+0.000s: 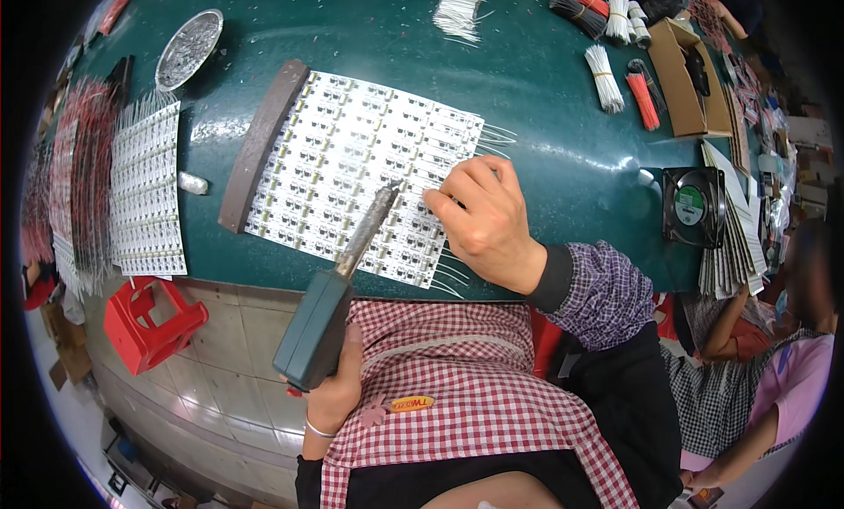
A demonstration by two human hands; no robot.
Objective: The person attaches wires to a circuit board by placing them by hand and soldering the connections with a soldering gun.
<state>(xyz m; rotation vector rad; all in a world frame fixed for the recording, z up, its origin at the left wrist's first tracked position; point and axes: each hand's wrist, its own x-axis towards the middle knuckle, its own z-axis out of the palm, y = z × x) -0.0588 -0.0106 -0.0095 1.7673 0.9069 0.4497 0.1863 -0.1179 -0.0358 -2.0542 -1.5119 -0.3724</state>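
The white circuit panel lay on the table, just under the right grip and ahead of the left grip. From where I stood, the left grip was wrapped firmly round the handle of a soldering iron, whose tip pointed away from it, down at the panel. The right grip was curled low over the panel's right part; I could not tell whether its fingertips met or pinched a wire.

What worried me was how near the tip came to those bare fingers, just to their left. A slip of either grip could mean a burn. A wobble of the long iron might also smear solder across neighbouring pads, I thought, the rows being so tight.

White wires stuck out beyond the panel's edge, ahead of the right grip; a sleeve or knuckle brushing such wires could tug a joint loose. Left of both grips, a brown bar lay along the panel's far-left edge; if it shifted, the panel might skid. Farther left, past the bar, another panel lay wired, and a fan stood well to the right of the right grip.
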